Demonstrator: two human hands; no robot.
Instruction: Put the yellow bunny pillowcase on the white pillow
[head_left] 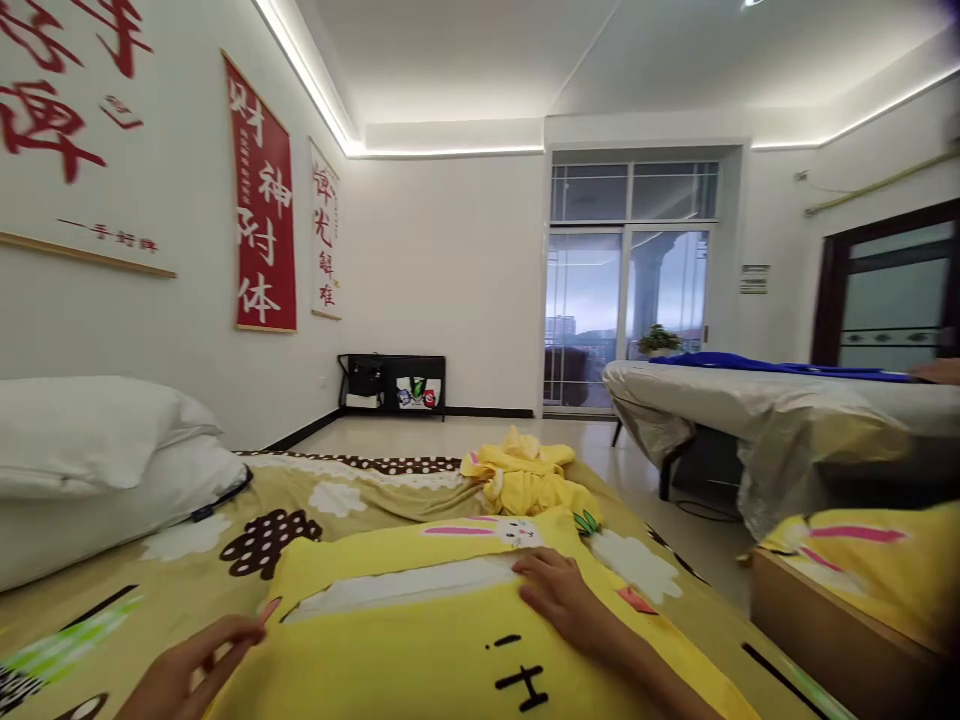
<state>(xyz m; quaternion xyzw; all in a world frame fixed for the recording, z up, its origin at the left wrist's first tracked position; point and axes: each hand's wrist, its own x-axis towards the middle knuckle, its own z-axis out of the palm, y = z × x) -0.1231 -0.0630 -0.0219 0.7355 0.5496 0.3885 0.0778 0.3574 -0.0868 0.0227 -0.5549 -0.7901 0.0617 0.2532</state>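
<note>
A yellow pillowcase with a rabbit print [450, 640] lies on the bed in front of me, its open end showing a white pillow inside [397, 588]. My right hand [559, 595] rests flat on top of the pillowcase near that opening, fingers spread. My left hand [191, 675] is at the pillowcase's left edge, fingers pointing toward its corner; whether it grips the fabric is unclear. A crumpled yellow cloth [525, 480] lies farther down the bed.
Two stacked white pillows [97, 460] sit at the left against the wall. The bed sheet [360, 500] is olive with cartoon prints. A second bed [750, 410] with a blue cloth stands to the right. A wooden bedside unit [832, 630] holds another yellow pillow.
</note>
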